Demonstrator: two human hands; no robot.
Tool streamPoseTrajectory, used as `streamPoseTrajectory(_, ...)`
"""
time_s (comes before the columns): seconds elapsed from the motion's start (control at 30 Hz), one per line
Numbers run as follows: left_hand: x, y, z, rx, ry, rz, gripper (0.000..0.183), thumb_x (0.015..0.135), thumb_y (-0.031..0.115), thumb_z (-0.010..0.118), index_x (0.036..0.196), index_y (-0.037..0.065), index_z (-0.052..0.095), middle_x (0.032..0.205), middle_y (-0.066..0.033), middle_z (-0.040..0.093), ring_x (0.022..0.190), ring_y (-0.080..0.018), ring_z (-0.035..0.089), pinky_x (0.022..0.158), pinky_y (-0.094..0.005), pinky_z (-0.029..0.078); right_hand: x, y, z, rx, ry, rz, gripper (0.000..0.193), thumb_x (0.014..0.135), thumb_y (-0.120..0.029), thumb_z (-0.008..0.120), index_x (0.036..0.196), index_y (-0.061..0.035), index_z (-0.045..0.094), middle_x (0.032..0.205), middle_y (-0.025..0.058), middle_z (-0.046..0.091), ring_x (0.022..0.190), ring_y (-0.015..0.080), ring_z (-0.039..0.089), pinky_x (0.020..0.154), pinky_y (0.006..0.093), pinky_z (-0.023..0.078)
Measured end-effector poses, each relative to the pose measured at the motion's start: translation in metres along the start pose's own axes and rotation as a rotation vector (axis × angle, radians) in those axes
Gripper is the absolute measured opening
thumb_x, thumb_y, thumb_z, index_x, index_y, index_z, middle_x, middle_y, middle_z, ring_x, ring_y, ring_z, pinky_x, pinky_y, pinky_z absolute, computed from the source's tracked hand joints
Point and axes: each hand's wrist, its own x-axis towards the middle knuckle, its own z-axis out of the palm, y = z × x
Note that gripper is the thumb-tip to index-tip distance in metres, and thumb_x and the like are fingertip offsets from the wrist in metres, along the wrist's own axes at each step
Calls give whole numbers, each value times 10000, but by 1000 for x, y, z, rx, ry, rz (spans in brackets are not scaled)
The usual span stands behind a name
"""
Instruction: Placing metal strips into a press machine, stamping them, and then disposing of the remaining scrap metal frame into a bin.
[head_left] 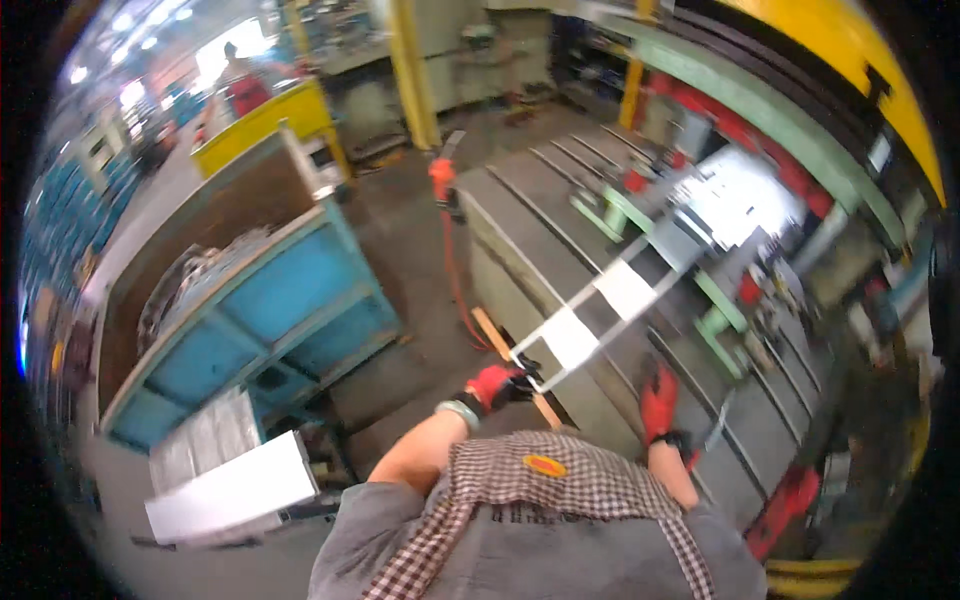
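Note:
My left hand (495, 387), in a red and black glove, is closed on the near end of a long pale metal strip (572, 338) with rectangular openings. The strip slopes away to the right over the press table (535, 225), its far end by a bright plate (745, 195) under the press. My right hand (657, 402), gloved alike, is low over the table to the right of the strip, apart from it. Its fingers look stretched out and seem to hold nothing; their dark tips are blurred. A narrow wooden strip (490, 333) runs along the table's near edge, beside my left hand.
A blue metal bin (265, 310) with scrap stands at left, with pale flat sheets (235, 490) below it. A red air gun (442, 180) on a red hose is at the table's far corner. Green press brackets (725, 320) and dark rails rise right. A person (245, 90) stands far off.

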Motion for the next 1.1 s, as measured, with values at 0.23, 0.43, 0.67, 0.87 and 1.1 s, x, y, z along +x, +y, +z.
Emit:
streamPoseTrajectory(0.23,31,17,6,-700,4,-299,337,911,217,499,1203,49,512,905,-56,605,803,-187,609,740,-326,519,-7,-11,-5,-49,68,-164,326,784,-178,575,1086,-57,568,1081,155,561,1027,344,486,916,421,380)
streamPoseTrajectory(0.43,60,88,15,-832,1,-224,357,918,242,485,1215,44,495,905,-50,608,800,-161,606,716,-284,508,-1,-20,-11,-118,27,-122,339,770,-211,562,1085,-86,580,1074,156,564,1007,341,493,890,425,389)
streamPoseTrajectory(0.67,47,135,10,-900,82,-76,329,930,256,469,1178,44,508,890,-29,605,718,-132,574,560,-251,462,0,-24,-13,-107,44,-131,337,759,-195,587,1084,-102,589,1063,134,573,991,337,504,886,413,398)
streamPoseTrajectory(0.87,59,133,1,-1221,53,-47,351,916,182,465,1226,18,479,1108,-120,588,953,-216,589,737,-283,501,-2,-26,-13,-53,12,-97,353,755,-223,601,1091,-117,586,1044,137,577,988,342,502,889,431,392)
streamPoseTrajectory(1.1,36,133,10,-1527,116,-90,361,876,124,489,1227,40,485,1102,-94,581,919,-207,587,762,-281,509,0,-27,-10,-87,32,-116,357,752,-221,601,1092,-112,583,1060,135,566,1003,334,497,898,431,388)
